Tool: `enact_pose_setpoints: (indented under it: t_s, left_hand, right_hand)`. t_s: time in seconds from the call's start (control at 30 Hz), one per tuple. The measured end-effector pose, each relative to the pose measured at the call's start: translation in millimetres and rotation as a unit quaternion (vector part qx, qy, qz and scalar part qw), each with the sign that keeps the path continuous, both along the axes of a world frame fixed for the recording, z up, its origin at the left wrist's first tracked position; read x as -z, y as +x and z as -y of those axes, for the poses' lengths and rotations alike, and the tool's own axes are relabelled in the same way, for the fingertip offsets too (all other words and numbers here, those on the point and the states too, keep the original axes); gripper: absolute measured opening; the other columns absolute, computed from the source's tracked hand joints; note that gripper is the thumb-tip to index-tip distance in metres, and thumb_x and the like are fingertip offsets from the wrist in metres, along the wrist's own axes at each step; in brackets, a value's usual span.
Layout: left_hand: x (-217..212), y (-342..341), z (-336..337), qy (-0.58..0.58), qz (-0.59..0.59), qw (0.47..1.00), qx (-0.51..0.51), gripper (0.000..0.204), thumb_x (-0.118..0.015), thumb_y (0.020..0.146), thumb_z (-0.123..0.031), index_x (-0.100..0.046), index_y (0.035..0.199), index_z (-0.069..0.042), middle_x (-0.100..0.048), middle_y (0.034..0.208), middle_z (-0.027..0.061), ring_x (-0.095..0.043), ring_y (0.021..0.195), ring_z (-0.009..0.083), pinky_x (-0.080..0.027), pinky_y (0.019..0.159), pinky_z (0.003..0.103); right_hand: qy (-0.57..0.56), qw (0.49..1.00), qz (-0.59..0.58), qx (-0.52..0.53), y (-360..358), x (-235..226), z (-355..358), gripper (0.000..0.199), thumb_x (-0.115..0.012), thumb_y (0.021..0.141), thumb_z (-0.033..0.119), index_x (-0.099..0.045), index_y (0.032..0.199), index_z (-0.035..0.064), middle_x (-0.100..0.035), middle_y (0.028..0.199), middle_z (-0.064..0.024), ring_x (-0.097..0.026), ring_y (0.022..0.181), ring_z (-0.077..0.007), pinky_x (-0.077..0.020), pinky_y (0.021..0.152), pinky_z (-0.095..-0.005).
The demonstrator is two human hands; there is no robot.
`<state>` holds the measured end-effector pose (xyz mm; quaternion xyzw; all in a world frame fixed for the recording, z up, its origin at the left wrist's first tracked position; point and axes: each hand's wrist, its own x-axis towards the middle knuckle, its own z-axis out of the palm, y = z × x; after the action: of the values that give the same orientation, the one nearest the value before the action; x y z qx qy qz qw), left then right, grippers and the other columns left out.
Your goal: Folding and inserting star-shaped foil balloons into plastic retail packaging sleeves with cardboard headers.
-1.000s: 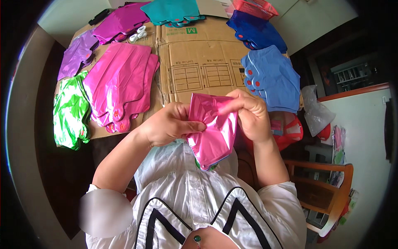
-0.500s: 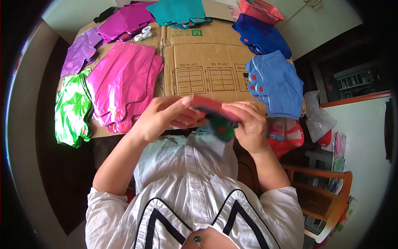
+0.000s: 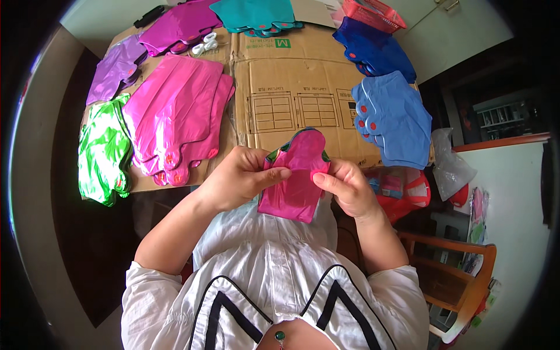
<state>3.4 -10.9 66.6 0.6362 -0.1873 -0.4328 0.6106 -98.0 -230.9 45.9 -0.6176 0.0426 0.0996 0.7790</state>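
Over my lap, just off the table's near edge, both hands hold a pink fabric piece (image 3: 297, 181) by its two sides. Its top ends in a rounded lobe, and dark green material shows along its upper edges. My left hand (image 3: 248, 178) pinches the left side with the thumb on top. My right hand (image 3: 347, 186) grips the right side the same way. The fingers behind the piece are mostly hidden. To the left on the table lies a stack of larger pink pieces (image 3: 175, 111) with red dots on their lobes.
Flattened cardboard (image 3: 274, 76) covers the table. Around it lie green (image 3: 102, 151), lilac (image 3: 114, 70), purple (image 3: 181, 26), teal (image 3: 254, 14), dark blue (image 3: 373, 49) and light blue (image 3: 396, 122) stacks. White scissors (image 3: 205, 44) and a red basket (image 3: 376, 14) sit farther back; a wooden chair (image 3: 475, 280) stands right.
The held piece was tilted and blurred, with its dark green part showing; now its pink face is turned up and spread between my hands.
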Motion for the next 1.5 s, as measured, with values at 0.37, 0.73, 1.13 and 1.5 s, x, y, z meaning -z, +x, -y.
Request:
enact_pose_setpoints:
  t_s: [0.37, 0.73, 1.13, 1.5]
  left_hand:
    - [-10, 1, 0, -0.082, -0.069, 0.994, -0.007, 0.016, -0.055, 0.096, -0.005, -0.069, 0.098, 0.002, -0.067, 0.085, 0.0012, -0.055, 0.069, 0.003, -0.044, 0.06, 0.019]
    - [23, -6, -11, -0.245, -0.261, 0.934, -0.002, 0.022, -0.045, 0.098, 0.0, -0.066, 0.103, 0.003, -0.07, 0.098, 0.0106, -0.067, 0.086, 0.0146, -0.053, 0.074, 0.024]
    - [14, -14, -5, -0.186, -0.345, 0.915, -0.096, 0.032, -0.054, 0.098, -0.016, -0.055, 0.123, 0.004, -0.066, 0.112, 0.0177, -0.066, 0.104, 0.0233, -0.053, 0.093, 0.037]
    - [53, -52, 3, -0.118, -0.105, 0.964, -0.216, 0.027, -0.058, 0.097, -0.013, -0.061, 0.116, 0.005, -0.069, 0.102, 0.012, -0.068, 0.09, 0.0179, -0.057, 0.082, 0.033]
  right_hand:
    - [0.052, 0.994, 0.04, 0.083, -7, -10, -9, 0.014, -0.057, 0.092, 0.003, -0.07, 0.091, -0.0019, -0.068, 0.083, -0.0017, -0.058, 0.076, -0.0065, -0.0454, 0.069, -0.0213]
    - [-0.087, 0.963, 0.237, -0.089, -1, -19, 13, 0.046, -0.049, 0.07, -0.009, -0.065, 0.112, -0.0054, -0.069, 0.098, -0.0146, -0.066, 0.09, -0.0239, -0.0499, 0.087, -0.0331]
    - [-0.083, 0.99, -0.04, 0.11, -8, 12, -4, 0.015, -0.072, 0.086, 0.016, -0.07, 0.092, 0.0028, -0.069, 0.074, -0.0033, -0.06, 0.06, -0.0087, -0.0486, 0.058, -0.0237]
    - [0.156, 0.968, -0.175, 0.09, -27, 15, -25, 0.025, -0.068, 0.09, 0.019, -0.067, 0.109, 0.0031, -0.071, 0.087, -0.0065, -0.069, 0.074, -0.0145, -0.0542, 0.061, -0.0238]
